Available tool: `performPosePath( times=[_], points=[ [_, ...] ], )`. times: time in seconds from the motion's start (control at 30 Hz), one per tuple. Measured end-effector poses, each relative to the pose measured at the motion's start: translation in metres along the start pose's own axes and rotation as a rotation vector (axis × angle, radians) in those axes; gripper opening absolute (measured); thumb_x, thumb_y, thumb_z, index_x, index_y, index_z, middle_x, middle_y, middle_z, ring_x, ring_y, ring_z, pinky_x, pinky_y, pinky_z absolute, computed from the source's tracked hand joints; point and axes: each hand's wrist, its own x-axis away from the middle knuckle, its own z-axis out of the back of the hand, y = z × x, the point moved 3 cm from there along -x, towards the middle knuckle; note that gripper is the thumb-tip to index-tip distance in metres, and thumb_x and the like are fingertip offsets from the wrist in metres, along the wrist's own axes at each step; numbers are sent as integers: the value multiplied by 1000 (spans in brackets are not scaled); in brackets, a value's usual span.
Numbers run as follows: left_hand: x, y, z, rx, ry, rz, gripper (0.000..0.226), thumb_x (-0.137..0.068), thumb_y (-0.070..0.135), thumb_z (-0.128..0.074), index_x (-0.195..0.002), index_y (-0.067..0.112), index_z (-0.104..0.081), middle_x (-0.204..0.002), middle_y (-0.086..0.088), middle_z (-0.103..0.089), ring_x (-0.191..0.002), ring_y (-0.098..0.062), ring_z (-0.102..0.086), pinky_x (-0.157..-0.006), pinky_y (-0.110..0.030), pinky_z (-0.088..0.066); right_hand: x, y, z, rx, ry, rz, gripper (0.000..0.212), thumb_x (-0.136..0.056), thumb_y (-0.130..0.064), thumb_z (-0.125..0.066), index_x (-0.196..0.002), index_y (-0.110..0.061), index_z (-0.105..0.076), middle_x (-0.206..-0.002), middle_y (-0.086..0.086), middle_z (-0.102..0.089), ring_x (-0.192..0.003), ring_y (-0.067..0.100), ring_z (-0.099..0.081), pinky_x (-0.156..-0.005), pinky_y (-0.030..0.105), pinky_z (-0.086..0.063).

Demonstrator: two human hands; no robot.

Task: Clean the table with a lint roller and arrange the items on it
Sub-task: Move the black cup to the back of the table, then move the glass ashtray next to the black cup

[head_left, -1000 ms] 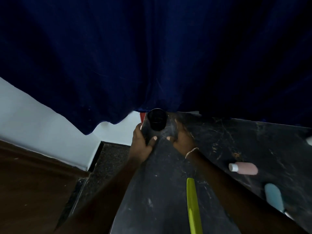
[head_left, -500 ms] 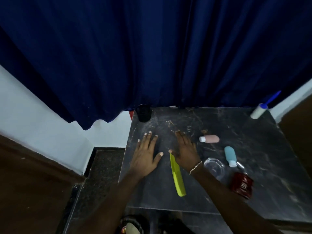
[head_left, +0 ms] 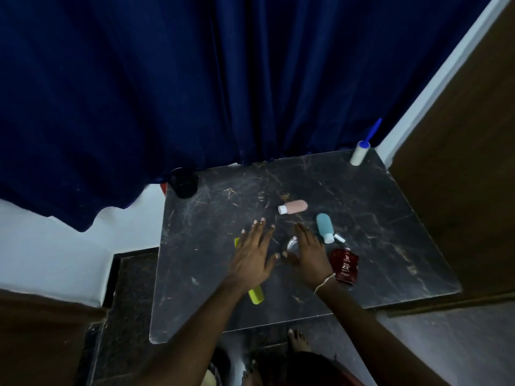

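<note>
While the lint roller (head_left: 360,152) stands at the table's (head_left: 376,232) far corner, the left hand (head_left: 252,257) and the right hand (head_left: 306,256) hover flat, fingers straight, grasping nothing.

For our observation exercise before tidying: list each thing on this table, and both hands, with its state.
left hand: open, fingers spread.
right hand: open, over clear glass item.
lint roller: untouched, far right corner.
black cup: upright, far left corner.
pink bottle: lying, capped.
teal bottle: lying, capped.
red bottle: lying.
comb: lying, partly under left hand.
table: strewn with debris.
</note>
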Motion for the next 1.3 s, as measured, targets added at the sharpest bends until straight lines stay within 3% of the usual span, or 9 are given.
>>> performPosePath(
  times=[0.13, 0.27, 0.37, 0.53, 0.73, 0.87, 1.07, 1.3],
  points=[
    [-21, 28, -24, 33, -64, 17, 75, -102, 53, -38, -164, 21, -12, -173, -7, -7, -161, -24, -11, -130, -46, -19, -3, 37, 1, -88, -41, -153, 71, -89, -16, -65, -150, 0, -33, -152, 17, -37, -140, 37, -39, -116, 42, -38],
    [-36, 50, -45, 95, -133, 94, 73, -101, 47, -42, -163, 20, -15, -171, -9, -17, -157, -27, -24, -125, -43, -32, -9, 66, -9, -99, -111, -308, 69, -93, -17, -61, -152, -3, -29, -150, 21, -39, -121, 38, -57, -97, 39, -50],
    [-46, 61, -57, 252, -169, 242, 69, -99, 35, -53, -159, 18, -22, -162, -10, -30, -146, -29, -42, -115, -40, -44, -18, 82, -18, -76, -215, -400, 65, -95, -15, -55, -152, -4, -27, -138, 23, -53, -111, 38, -64, -89, 40, -54],
    [-64, 69, -69, 431, -178, 504, 60, -98, 20, -58, -154, 15, -38, -151, -15, -45, -131, -35, -56, -108, -39, -47, -29, 96, -27, -17, -311, -460, 49, -95, -20, -54, -139, -2, -42, -119, 18, -67, -111, 35, -66, -87, 39, -54],
    [-76, 66, -78, 508, -178, 693, 32, -91, 6, -65, -123, 8, -67, -127, -15, -67, -117, -33, -66, -98, -37, -54, -36, 100, -33, 8, -293, -432, 41, -95, -19, -55, -131, -1, -49, -119, 16, -68, -110, 30, -67, -84, 32, -53],
    [-71, 68, -81, 595, -129, 766, 22, -88, 6, -70, -110, 7, -73, -113, -11, -75, -107, -27, -71, -82, -28, -51, -36, 100, -34, -72, -278, -439, 40, -90, -9, -57, -128, 2, -50, -117, 19, -67, -110, 33, -66, -85, 33, -53],
    [-59, 63, -73, 656, -62, 808, 14, -88, 4, -66, -100, 10, -73, -104, -8, -77, -98, -24, -72, -72, -24, -45, -31, 96, -32, -173, -199, -420, 29, -88, -5, -56, -116, -1, -54, -108, 20, -68, -104, 36, -67, -82, 34, -52],
    [-53, 36, -46, 640, -4, 770, 14, -82, 2, -64, -89, 9, -73, -96, -10, -77, -95, -28, -71, -81, -34, -57, -38, 65, -30, -263, -109, -407, 29, -84, -6, -60, -113, -4, -61, -107, 17, -72, -103, 35, -69, -88, 38, -57]
  ],
)
